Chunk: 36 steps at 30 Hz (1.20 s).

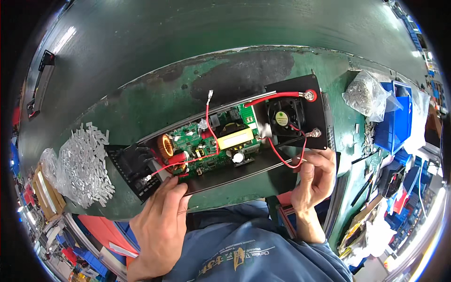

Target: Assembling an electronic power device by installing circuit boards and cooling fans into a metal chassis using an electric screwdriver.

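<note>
A long black metal case (pixel 221 181) lies open on the bench, slightly tilted across my view. Inside sits a green circuit board (pixel 195 134) with a copper coil (pixel 165 145) and a yellow transformer (pixel 236 139). A black end panel (pixel 286 87) carrying a fan (pixel 285 116) and two red leads stands at its right end. My left hand (pixel 162 218) is closed over the case's near wall at the left; its fingertips are partly hidden. My right hand (pixel 317 181) grips the near right corner, its thumb beside a looped thin red wire (pixel 280 160).
A heap of clear plastic sleeves (pixel 87 164) lies to the left. At the right are a plastic bag of small metal parts (pixel 364 94) and blue bins (pixel 394 120). A dark bracket-like part (pixel 43 84) rests at the far left. A raised ledge runs behind the case.
</note>
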{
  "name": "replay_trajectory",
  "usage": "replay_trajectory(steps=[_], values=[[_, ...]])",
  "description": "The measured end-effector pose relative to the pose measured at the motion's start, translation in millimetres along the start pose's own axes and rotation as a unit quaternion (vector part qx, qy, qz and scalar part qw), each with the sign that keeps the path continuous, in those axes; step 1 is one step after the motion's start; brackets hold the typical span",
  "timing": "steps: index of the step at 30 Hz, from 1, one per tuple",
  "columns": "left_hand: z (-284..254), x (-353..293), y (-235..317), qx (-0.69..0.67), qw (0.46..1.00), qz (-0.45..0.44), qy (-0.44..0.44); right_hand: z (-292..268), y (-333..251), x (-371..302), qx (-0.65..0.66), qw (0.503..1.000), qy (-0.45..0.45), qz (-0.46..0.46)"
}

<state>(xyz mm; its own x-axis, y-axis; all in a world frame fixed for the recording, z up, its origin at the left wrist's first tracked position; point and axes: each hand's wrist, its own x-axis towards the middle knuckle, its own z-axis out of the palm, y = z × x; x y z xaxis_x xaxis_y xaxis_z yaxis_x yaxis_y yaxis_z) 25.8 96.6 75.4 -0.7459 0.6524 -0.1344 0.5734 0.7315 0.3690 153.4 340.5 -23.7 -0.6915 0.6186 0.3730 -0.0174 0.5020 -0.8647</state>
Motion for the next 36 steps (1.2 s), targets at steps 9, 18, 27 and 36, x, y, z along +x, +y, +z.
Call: replay_trajectory(steps=[9, 18, 27, 36], values=[[-2.7, -2.8, -4.8, -0.001, 1.000, -0.005, 0.000, -1.8, -12.0, -0.3, 0.040, 0.996, -0.032, 0.068], [-4.5, -2.6, -3.1, -0.001, 1.000, 0.014, 0.026, -2.5, -18.1, -0.8, 0.098, 0.987, -0.057, 0.112], [-30.1, -4.8, 3.0, -0.345, 0.927, 0.080, 0.121, -10.5, -37.3, -14.1, 0.038, 0.997, -0.072, 0.009], [3.7, 28.1, 32.2, -0.610, 0.785, -0.107, -0.030, 4.3, -49.1, -8.7, 0.168, 0.947, -0.171, 0.215]])
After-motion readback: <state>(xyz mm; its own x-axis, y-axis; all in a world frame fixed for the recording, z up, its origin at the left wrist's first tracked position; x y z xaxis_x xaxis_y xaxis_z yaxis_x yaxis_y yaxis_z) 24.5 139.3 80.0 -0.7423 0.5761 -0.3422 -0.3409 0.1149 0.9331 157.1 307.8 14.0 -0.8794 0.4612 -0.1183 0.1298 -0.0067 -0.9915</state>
